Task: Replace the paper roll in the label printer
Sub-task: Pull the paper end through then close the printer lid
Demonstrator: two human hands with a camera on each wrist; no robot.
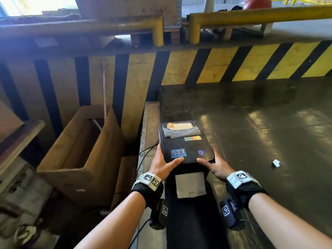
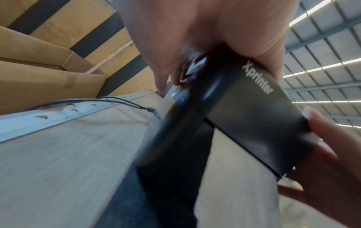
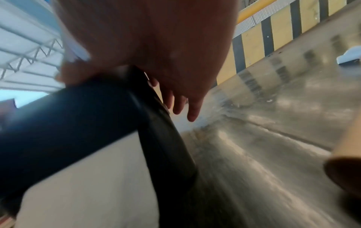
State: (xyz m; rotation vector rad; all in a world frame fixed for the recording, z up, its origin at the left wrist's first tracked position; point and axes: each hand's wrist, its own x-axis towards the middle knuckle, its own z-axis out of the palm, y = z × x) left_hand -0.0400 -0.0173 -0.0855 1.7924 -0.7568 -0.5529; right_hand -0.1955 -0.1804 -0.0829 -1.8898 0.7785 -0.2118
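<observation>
You have both hands on the black plastic label printer [image 1: 186, 141], the left hand [image 1: 164, 163] and right hand [image 1: 216, 166] gripping its near corners, thumbs on the lid. It sits at the left edge of the dark glossy worktop [image 1: 260, 123], long axis running away from you, white label strip [image 1: 190, 184] hanging from its front toward you. You seem to be at the lid step; next, I judge, release both side catches evenly.
</observation>
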